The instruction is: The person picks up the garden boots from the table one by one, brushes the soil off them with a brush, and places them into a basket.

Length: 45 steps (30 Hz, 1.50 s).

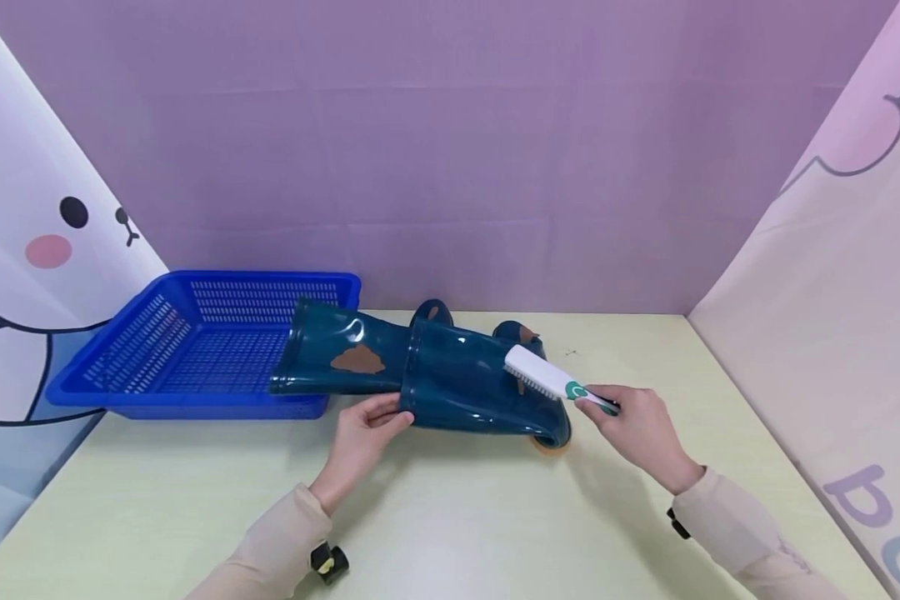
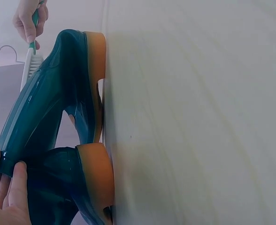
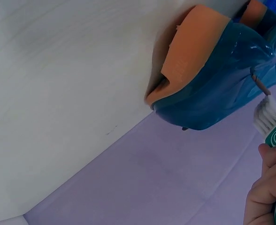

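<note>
Two dark teal rubber boots with orange soles lie on their sides on the pale table (image 1: 457,517). My left hand (image 1: 386,414) grips the shaft rim of the nearer boot (image 1: 465,387), and the left wrist view shows its fingers (image 2: 17,180) on that rim. My right hand (image 1: 598,406) holds a white brush (image 1: 543,377) by its green handle. The bristles (image 3: 269,110) rest on that boot's foot part. The farther boot (image 1: 341,350) bears a brown stain (image 1: 357,360), and its shaft lies over the basket's edge.
A blue mesh basket (image 1: 262,279) stands at the back left, with nothing else in it. Purple and cartoon-printed panels wall in the table at the back and both sides. Bare tabletop lies in front of the boots.
</note>
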Each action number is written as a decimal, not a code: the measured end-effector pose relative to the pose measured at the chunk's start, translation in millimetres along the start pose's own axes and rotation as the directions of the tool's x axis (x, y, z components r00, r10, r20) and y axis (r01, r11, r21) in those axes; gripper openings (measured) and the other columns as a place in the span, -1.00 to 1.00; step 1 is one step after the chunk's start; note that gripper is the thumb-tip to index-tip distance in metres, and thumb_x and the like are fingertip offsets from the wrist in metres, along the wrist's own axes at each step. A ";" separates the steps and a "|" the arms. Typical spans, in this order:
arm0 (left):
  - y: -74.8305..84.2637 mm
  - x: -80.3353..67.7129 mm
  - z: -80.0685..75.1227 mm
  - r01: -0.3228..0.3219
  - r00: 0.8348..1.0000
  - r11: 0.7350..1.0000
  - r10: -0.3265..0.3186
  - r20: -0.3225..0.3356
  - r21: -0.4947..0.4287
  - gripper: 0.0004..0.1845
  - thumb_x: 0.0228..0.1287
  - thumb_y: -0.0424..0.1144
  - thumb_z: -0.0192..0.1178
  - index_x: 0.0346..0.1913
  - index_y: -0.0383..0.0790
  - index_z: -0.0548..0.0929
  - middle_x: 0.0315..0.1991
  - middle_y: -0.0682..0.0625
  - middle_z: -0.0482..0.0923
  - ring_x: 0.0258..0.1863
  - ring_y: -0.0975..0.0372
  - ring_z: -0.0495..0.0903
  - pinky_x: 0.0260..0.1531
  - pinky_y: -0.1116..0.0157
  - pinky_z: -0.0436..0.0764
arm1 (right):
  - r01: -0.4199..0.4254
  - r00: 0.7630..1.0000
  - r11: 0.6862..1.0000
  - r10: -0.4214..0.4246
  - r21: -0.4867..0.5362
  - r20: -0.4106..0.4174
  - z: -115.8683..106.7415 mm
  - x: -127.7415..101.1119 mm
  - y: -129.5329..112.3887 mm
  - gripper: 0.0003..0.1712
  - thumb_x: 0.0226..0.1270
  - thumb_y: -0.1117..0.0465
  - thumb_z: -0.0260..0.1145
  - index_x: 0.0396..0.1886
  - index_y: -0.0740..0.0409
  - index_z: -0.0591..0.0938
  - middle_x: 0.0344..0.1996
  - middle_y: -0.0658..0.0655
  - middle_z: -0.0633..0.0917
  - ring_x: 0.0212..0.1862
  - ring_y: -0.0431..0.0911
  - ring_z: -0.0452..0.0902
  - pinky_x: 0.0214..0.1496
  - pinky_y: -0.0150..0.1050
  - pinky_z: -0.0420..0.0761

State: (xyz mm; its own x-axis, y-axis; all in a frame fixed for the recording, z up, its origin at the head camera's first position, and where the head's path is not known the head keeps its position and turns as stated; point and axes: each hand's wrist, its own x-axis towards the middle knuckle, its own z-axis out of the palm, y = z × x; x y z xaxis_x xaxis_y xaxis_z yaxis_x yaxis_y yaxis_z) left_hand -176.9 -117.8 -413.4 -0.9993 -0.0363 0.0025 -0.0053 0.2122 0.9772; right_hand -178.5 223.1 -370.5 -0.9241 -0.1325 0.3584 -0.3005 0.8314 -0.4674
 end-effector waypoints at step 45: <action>-0.5 1.8 -1.8 0.007 1.000 1.000 -0.008 0.011 0.022 -0.64 0.15 -0.26 0.25 0.03 -0.28 0.58 -0.05 -0.17 0.60 -0.11 0.13 0.62 -0.12 0.35 0.60 | -0.070 0.998 0.996 0.070 -0.056 -0.002 -4.7 -12.7 24.7 -0.73 0.12 0.14 0.34 -0.22 0.20 0.71 -0.44 0.12 0.73 -0.61 -0.20 0.32 -0.57 -0.38 0.27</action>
State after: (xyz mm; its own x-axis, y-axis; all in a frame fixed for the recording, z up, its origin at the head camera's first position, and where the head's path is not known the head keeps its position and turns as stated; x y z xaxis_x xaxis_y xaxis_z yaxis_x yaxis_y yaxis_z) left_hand -178.7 -119.7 -413.6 -0.9996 -0.0269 -0.0072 -0.0133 0.2334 0.9723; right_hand -173.1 247.9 -382.8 -0.9423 -0.0727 0.3267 -0.2214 0.8676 -0.4452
